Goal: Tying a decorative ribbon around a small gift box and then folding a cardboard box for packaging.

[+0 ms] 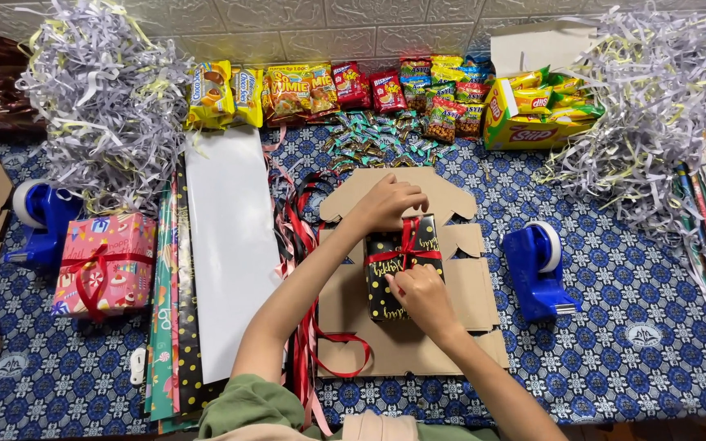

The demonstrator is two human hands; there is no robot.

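head | both hands' fingers pinch red ribbon (pixel 406 245) atop black gift box (pixel 390 282)

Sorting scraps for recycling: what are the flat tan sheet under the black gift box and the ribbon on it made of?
The tan sheet looks like matte cardboard, with cut flaps and slots. The red ribbon on the black gift box seems glossy plastic or satin; it catches light.
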